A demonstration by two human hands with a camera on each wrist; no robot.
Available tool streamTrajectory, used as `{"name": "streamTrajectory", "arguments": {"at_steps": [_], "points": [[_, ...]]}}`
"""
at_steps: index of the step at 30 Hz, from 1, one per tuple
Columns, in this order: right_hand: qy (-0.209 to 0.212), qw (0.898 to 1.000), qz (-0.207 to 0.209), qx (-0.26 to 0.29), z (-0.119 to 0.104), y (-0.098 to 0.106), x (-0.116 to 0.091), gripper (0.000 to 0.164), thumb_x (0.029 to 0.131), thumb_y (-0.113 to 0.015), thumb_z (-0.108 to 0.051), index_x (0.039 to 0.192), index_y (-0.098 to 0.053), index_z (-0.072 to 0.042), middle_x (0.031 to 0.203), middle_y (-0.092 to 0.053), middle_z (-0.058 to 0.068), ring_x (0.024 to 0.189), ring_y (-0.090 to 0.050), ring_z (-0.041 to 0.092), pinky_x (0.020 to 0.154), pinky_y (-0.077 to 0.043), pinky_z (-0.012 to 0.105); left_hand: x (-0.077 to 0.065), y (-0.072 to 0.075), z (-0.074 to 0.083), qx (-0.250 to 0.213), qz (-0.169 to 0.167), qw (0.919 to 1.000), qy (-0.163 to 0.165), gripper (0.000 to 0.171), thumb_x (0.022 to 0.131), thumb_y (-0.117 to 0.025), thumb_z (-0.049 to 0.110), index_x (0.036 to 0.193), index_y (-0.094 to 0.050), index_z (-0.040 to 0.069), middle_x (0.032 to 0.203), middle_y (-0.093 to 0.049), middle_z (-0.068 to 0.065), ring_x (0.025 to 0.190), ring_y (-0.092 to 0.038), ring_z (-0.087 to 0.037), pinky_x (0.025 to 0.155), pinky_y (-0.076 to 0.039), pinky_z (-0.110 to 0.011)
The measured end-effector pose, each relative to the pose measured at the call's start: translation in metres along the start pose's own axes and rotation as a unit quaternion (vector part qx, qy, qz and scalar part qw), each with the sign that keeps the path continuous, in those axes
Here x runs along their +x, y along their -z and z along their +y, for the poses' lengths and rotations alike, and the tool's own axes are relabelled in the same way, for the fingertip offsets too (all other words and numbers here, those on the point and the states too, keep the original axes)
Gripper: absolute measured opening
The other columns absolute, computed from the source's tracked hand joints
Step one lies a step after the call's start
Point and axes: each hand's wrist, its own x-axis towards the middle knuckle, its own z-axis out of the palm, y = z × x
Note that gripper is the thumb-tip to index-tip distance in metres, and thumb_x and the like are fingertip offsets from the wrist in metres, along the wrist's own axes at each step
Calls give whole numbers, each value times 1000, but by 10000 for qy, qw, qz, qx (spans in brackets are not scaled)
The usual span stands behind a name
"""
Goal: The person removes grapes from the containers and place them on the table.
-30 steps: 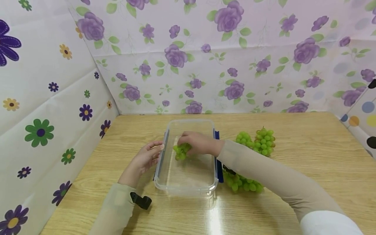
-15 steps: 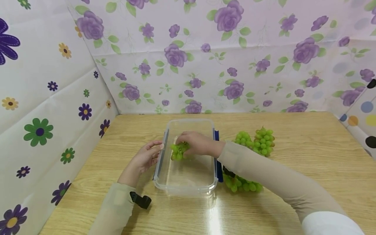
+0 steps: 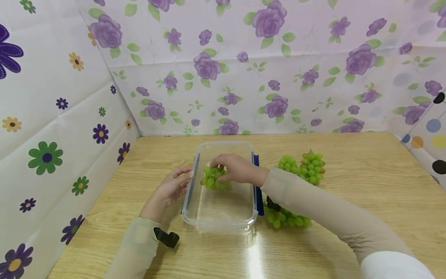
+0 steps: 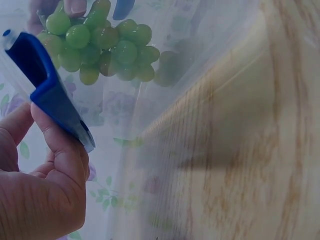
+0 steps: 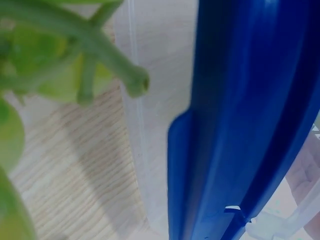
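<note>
A clear rectangular plastic container (image 3: 223, 224) with blue side latches stands on the wooden table. Inside it is a bunch of green grapes (image 3: 210, 180), with my right hand (image 3: 237, 169) reaching over the right wall and its fingers and thumb curled round the top of the bunch. My left hand (image 3: 173, 186) is at the container's left side, thumb at the rim. In the left wrist view its finger and thumb hold the edge of the blue latch (image 4: 57, 100). The right wrist view shows the right blue latch (image 5: 225, 120) close up.
To the container's right lie more green grapes: one bunch (image 3: 312, 167) at the back, a smaller cluster (image 3: 288, 163) beside it, and another bunch (image 3: 289, 220) nearer, partly under my right forearm. Floral cloth (image 3: 230, 77) hangs behind the table.
My right hand has shifted the grapes slightly left and then lifted a little over them, so more of the bunch shows. The left hand stays at the container's side.
</note>
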Motion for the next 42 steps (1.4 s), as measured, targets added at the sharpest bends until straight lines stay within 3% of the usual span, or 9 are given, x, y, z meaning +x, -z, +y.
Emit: {"name": "streamTrajectory", "arguments": {"at_steps": [6, 19, 42], "points": [[-117, 9997, 93, 174, 1, -1, -3, 39, 82, -75, -15, 118, -62, -5, 113, -64, 9, 94, -60, 18, 81, -52, 27, 1, 0, -1, -24, -14, 10000, 10, 36, 96, -57, 20, 126, -44, 6, 80, -55, 10, 63, -51, 1, 59, -46, -12], [-540, 9884, 439, 1350, 0, 4, -11, 41, 81, -77, -13, 117, -63, -1, 113, -66, 11, 94, -64, 19, 80, -53, 23, -1, -1, 0, 5, -90, 10000, -20, 34, 97, -57, 20, 125, -44, 7, 84, -52, 8, 62, -50, 1, 58, -46, -12], [-913, 9793, 577, 1713, -9, 18, -27, 43, 82, -76, -16, 120, -61, -2, 112, -66, 11, 95, -66, 20, 82, -54, 25, 0, 1, -1, -135, -147, 9998, -79, 28, 97, -55, 18, 122, -45, 8, 80, -54, 9, 60, -50, 1, 57, -46, -12]]}}
